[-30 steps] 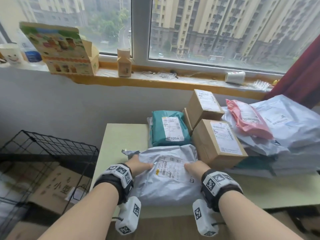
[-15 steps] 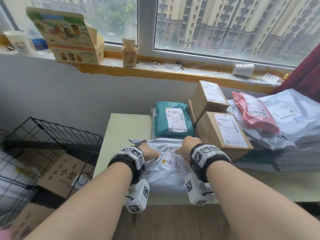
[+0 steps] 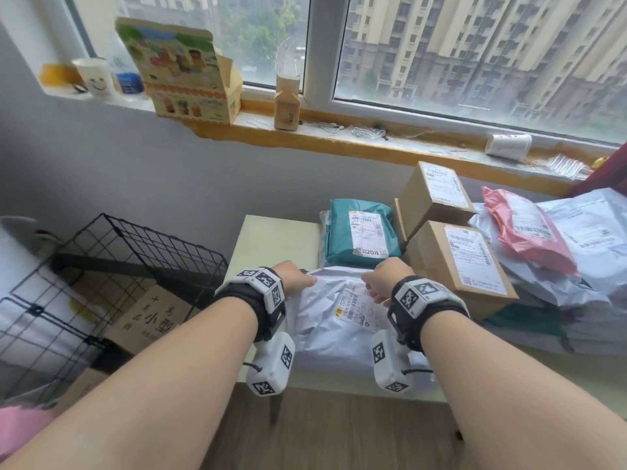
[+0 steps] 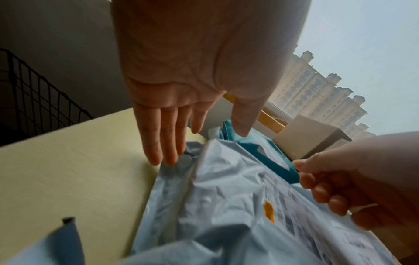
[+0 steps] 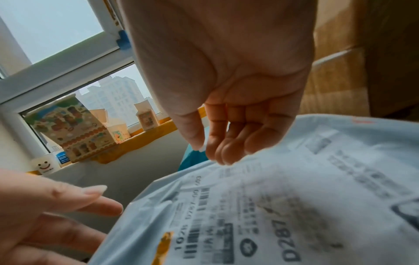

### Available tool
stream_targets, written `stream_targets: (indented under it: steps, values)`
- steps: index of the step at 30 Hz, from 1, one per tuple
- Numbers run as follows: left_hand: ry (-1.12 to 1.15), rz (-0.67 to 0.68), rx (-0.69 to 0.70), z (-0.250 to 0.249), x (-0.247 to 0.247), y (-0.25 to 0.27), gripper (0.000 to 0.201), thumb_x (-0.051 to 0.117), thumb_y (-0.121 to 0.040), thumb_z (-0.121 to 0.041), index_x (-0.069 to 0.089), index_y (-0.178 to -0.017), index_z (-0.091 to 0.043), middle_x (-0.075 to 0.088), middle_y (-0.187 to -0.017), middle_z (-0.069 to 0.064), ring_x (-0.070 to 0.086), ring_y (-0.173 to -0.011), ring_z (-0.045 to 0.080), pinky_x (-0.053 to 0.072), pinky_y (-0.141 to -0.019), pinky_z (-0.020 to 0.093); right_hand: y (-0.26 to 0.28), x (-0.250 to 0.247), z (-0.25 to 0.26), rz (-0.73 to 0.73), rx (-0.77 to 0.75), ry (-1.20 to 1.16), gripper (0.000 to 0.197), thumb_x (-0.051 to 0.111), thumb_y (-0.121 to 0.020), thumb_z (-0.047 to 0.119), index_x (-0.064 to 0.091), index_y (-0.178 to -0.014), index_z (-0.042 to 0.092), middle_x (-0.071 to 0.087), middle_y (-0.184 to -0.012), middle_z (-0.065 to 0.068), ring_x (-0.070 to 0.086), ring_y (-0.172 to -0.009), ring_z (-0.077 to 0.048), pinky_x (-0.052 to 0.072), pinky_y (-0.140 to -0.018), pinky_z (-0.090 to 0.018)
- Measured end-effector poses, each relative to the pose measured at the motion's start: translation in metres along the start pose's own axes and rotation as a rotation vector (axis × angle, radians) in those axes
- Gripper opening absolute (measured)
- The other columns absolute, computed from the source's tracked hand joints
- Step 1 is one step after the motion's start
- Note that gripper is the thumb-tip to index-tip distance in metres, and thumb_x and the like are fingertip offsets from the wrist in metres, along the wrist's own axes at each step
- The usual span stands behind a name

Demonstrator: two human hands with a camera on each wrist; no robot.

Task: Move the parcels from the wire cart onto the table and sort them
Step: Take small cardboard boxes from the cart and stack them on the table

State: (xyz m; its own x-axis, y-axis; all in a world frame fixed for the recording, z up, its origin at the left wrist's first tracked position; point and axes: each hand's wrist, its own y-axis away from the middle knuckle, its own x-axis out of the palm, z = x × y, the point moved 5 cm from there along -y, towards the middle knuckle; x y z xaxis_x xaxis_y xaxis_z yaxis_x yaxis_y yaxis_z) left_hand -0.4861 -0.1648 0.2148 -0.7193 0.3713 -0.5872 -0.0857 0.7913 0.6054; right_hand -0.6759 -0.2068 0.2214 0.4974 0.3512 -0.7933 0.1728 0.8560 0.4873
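Note:
A crumpled grey plastic parcel [image 3: 325, 320] with a white label lies at the front of the pale table [image 3: 271, 242], just before a teal parcel [image 3: 359, 232]. My left hand [image 3: 298, 279] reaches over its far left corner. The left wrist view shows that left hand [image 4: 199, 143] with straight fingers, the tips touching the grey parcel [image 4: 226, 197] at its edge. My right hand [image 3: 383, 283] hovers at the far right of the label. The right wrist view shows this right hand [image 5: 213, 154] loosely curled just above the grey parcel [image 5: 294, 197], holding nothing.
Two cardboard boxes [image 3: 458, 262] [image 3: 431, 195] stand right of the teal parcel. Further right, a pink bag [image 3: 529, 232] tops a stack of grey mailers [image 3: 593, 232]. The black wire cart [image 3: 142, 252] stands left of the table with a brown box [image 3: 152, 317] inside. Cartons and cups line the windowsill [image 3: 339, 137].
Both hands have slid forward over the grey parcel to its far edge and come closer together. The parcel stays on the table.

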Motion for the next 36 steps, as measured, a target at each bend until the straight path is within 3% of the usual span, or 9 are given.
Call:
stream_targets:
  steps: [3, 6, 8, 10, 15, 20, 23, 29, 36]
  values:
    - [0.021, -0.043, 0.011, 0.009, -0.021, 0.011, 0.045, 0.048, -0.096, -0.037, 0.049, -0.128, -0.004, 0.056, -0.129, 0.019, 0.059, -0.11, 0.029, 0.05, -0.084, 0.032, 0.01, -0.003, 0.016, 0.006, -0.043, -0.036, 0.023, 0.053, -0.089, 0.023, 0.065, -0.093, 0.005, 0.071, -0.081, -0.007, 0.063, -0.057, -0.015, 0.053, -0.059, -0.025]
    - [0.052, -0.068, 0.014, 0.026, -0.037, 0.018, 0.035, 0.046, -0.097, -0.037, 0.058, -0.1, -0.004, 0.059, -0.123, 0.02, 0.06, -0.104, 0.028, 0.046, -0.07, 0.027, 0.016, 0.003, 0.036, 0.005, -0.104, -0.042, 0.023, 0.051, -0.088, 0.02, 0.065, -0.095, 0.003, 0.072, -0.084, -0.009, 0.062, -0.057, -0.016, 0.053, -0.061, -0.026]
    - [0.103, -0.104, -0.014, 0.041, -0.047, 0.024, 0.033, 0.045, -0.097, -0.037, 0.043, -0.071, -0.018, 0.058, -0.11, 0.018, 0.061, -0.104, 0.027, 0.049, -0.078, 0.029, 0.019, 0.01, 0.05, 0.011, -0.133, -0.035, 0.024, 0.051, -0.089, 0.02, 0.066, -0.095, 0.002, 0.071, -0.078, -0.008, 0.062, -0.058, -0.016, 0.055, -0.068, -0.03]
    - [0.151, -0.147, -0.035, 0.058, -0.057, 0.031, 0.037, 0.045, -0.097, -0.035, 0.033, -0.065, -0.022, 0.055, -0.103, 0.013, 0.06, -0.1, 0.026, 0.05, -0.083, 0.029, 0.023, 0.02, 0.066, 0.025, -0.17, -0.025, 0.025, 0.05, -0.09, 0.021, 0.067, -0.094, 0.002, 0.069, -0.072, -0.006, 0.062, -0.058, -0.016, 0.056, -0.072, -0.032]
    - [0.231, -0.17, -0.066, 0.104, -0.08, 0.045, 0.03, 0.047, -0.097, -0.034, 0.04, -0.07, -0.022, 0.052, -0.102, 0.008, 0.059, -0.098, 0.027, 0.051, -0.091, 0.04, 0.039, 0.055, 0.113, 0.092, -0.277, 0.044, 0.026, 0.048, -0.091, 0.02, 0.066, -0.083, 0.004, 0.069, -0.076, -0.008, 0.066, -0.072, -0.023, 0.055, -0.08, -0.036]
    - [0.289, -0.206, -0.124, 0.161, -0.106, 0.06, 0.032, 0.046, -0.099, -0.031, 0.057, -0.115, -0.006, 0.052, -0.109, 0.009, 0.057, -0.112, 0.029, 0.048, -0.095, 0.04, 0.054, 0.095, 0.157, 0.129, -0.324, 0.03, 0.024, 0.049, -0.091, 0.02, 0.063, -0.074, 0.01, 0.065, -0.064, -0.002, 0.06, -0.055, -0.016, 0.048, -0.056, -0.024]
    - [0.314, -0.227, -0.166, 0.201, -0.12, 0.069, 0.044, 0.042, -0.1, -0.031, 0.046, -0.136, -0.006, 0.054, -0.128, 0.012, 0.056, -0.117, 0.03, 0.048, -0.099, 0.04, 0.065, 0.123, 0.183, 0.184, -0.353, 0.047, 0.026, 0.048, -0.093, 0.022, 0.066, -0.084, 0.006, 0.071, -0.077, -0.006, 0.065, -0.063, -0.016, 0.055, -0.067, -0.028]
    - [0.368, -0.314, -0.222, 0.284, -0.151, 0.084, 0.041, 0.042, -0.1, -0.032, 0.052, -0.129, -0.005, 0.058, -0.128, 0.012, 0.057, -0.114, 0.028, 0.048, -0.098, 0.04, 0.084, 0.186, 0.24, 0.283, -0.408, -0.02, 0.016, 0.055, -0.092, 0.021, 0.059, -0.085, 0.008, 0.065, -0.079, -0.01, 0.06, -0.065, -0.021, 0.049, -0.055, -0.027]
    - [0.436, -0.327, -0.329, 0.387, -0.178, 0.092, 0.029, 0.041, -0.098, -0.036, 0.058, -0.105, -0.013, 0.06, -0.104, 0.011, 0.061, -0.098, 0.024, 0.051, -0.083, 0.035, 0.115, 0.268, 0.302, 0.358, -0.448, 0.053, 0.018, 0.054, -0.091, 0.023, 0.06, -0.08, 0.01, 0.065, -0.075, -0.009, 0.061, -0.063, -0.021, 0.051, -0.061, -0.03]
